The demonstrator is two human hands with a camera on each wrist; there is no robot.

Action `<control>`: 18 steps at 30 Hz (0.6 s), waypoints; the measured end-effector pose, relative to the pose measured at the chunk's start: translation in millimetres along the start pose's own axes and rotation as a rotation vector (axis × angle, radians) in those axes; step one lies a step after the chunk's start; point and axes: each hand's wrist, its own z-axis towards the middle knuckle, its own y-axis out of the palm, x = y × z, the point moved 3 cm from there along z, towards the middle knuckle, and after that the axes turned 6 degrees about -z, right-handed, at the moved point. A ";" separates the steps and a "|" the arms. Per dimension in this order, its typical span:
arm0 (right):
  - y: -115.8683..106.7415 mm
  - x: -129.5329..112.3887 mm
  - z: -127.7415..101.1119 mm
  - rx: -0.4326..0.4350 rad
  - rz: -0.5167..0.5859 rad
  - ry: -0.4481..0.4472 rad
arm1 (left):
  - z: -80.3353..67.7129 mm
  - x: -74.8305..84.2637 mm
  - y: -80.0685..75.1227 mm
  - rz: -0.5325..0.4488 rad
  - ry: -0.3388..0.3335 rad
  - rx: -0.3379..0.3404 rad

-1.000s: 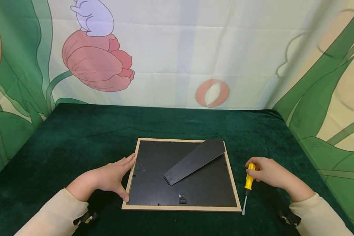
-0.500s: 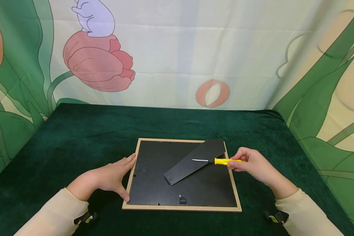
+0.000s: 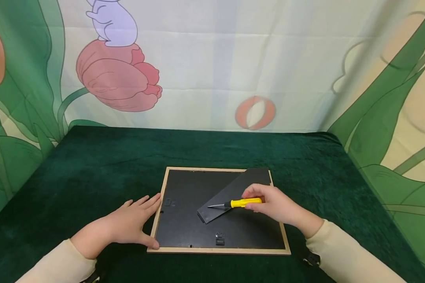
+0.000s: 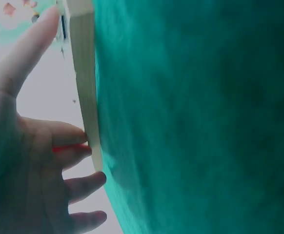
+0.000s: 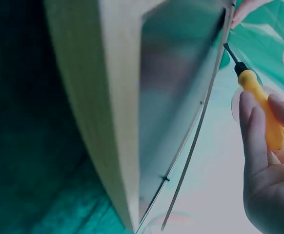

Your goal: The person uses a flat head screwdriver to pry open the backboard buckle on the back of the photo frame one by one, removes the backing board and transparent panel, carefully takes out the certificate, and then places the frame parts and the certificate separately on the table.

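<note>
Soft green cloth (image 3: 102, 165) spreads out flat below me as I look down from the head camera. Closest to me are two cream sleeves (image 3: 60, 263), one on each side, with a little black thing (image 3: 311, 258) by the right wrist. I see the left hand (image 3: 127, 224) with its fingers straight and its thumb spread wide. It rests on the left edge of the wooden frame (image 3: 219, 250), with the thumb by the near corner. That frame lies face down on the cloth, so I see its black back (image 3: 184, 224). Near the close edge of the back is a small hook (image 3: 220, 239). My right hand (image 3: 274, 202) pinches the yellow handle of a screwdriver (image 3: 246, 202) over the frame. Its thin tip points left, over the black stand (image 3: 230, 192) that slants across the back. I cannot tell if the tip touches it. Far behind, I see a pale curtain (image 3: 198, 70). It has a big pink flower (image 3: 117, 78) with a light purple animal (image 3: 117, 27) on top, an orange ring (image 3: 240, 113), and green leaves (image 3: 375, 129) at the sides.
</note>
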 end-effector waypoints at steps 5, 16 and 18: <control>9.6 -11.0 6.6 -0.077 -0.160 -0.071 | -0.3 7.3 2.0 0.079 0.020 0.035; 30.6 -35.5 21.7 -0.164 -0.395 -0.149 | 5.1 14.8 -3.1 0.117 -0.009 -0.004; 32.7 -41.3 24.6 -0.159 -0.454 -0.180 | 6.2 16.0 -3.9 0.119 0.000 -0.007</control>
